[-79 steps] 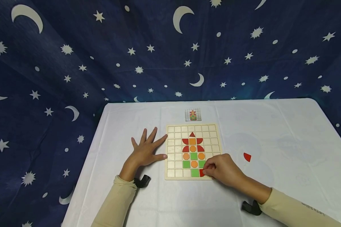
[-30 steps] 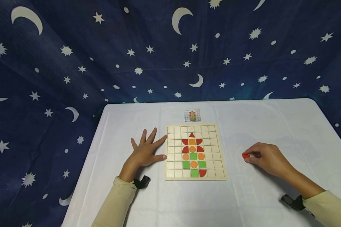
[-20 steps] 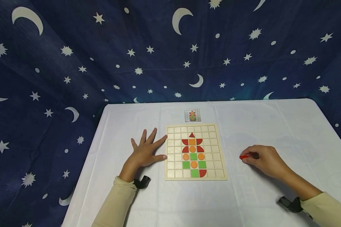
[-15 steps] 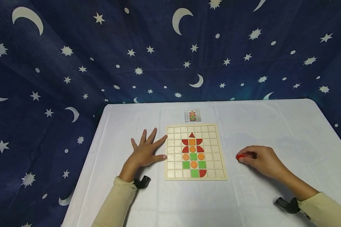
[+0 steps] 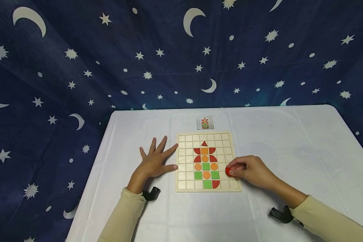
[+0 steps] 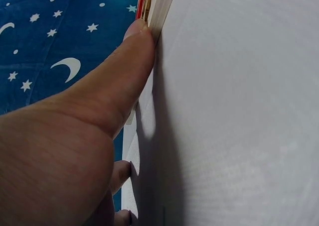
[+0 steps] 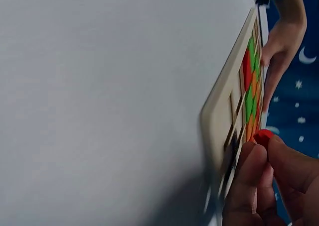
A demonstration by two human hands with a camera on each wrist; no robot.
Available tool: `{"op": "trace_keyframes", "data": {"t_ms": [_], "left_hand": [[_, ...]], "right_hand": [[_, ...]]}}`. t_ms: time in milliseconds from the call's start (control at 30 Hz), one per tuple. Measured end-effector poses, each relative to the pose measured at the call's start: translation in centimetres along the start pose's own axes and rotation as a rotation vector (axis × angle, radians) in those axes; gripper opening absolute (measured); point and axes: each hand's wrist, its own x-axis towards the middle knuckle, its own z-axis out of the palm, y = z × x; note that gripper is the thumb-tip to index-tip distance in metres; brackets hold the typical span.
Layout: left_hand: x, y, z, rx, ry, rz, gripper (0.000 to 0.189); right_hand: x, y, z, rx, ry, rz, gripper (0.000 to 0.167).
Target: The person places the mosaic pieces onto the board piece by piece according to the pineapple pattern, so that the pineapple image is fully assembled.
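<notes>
My right hand [image 5: 251, 170] pinches a red quarter-circle tile [image 5: 228, 171] between thumb and fingertips, over the right side of a wooden grid board [image 5: 186, 184]. In the right wrist view the red tile [image 7: 264, 135] shows at the fingertips, beside the board's edge [image 7: 224, 91]. Spread flat, my left hand [image 5: 154, 163] touches the board's left edge with thumb and index finger; the left wrist view shows the thumb [image 6: 114, 81] against that edge. Tiles on the board make a figure: a red triangle [image 5: 204, 144], red quarter circles [image 5: 216, 184], orange circles [image 5: 206, 175], an orange square [image 5: 204, 151] and green squares [image 5: 207, 184].
A small pattern card [image 5: 205, 122] with a similar coloured figure lies behind the board. White cloth [image 5: 305, 144] covers the table. A dark blue curtain [image 5: 169, 50] with moons and stars hangs behind it. Black wrist straps [image 5: 282, 215] stick out at both wrists.
My right hand let go of a red quarter circle in the bottom row, picked up the loose red one from the table at right, and carried it left over the board. The left hand stayed put.
</notes>
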Motion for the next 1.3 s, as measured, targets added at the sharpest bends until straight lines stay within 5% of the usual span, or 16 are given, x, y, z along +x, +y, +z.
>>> {"op": "trace_keyframes", "data": {"t_ms": [300,733,1133,1300], "left_hand": [[0.1,0.0,0.0,0.005,0.0,0.003,0.089],[0.2,0.0,-0.1,0.008,-0.005,0.001,0.089],[0.1,0.0,0.0,0.015,0.004,0.003,0.088],[0.0,0.0,0.0,0.005,-0.001,-0.001,0.088]], "right_hand": [[2.3,-2.3,2.9,0.092,-0.107,-0.054,0.009],[3.2,-4.5,6.8,0.022,-0.142,-0.183,0.008],[3.1,-5.0,8.0,-0.264,-0.043,-0.382,0.01],[3.0,-4.9,8.0,-0.297,-0.003,-0.427,0.013]]}}
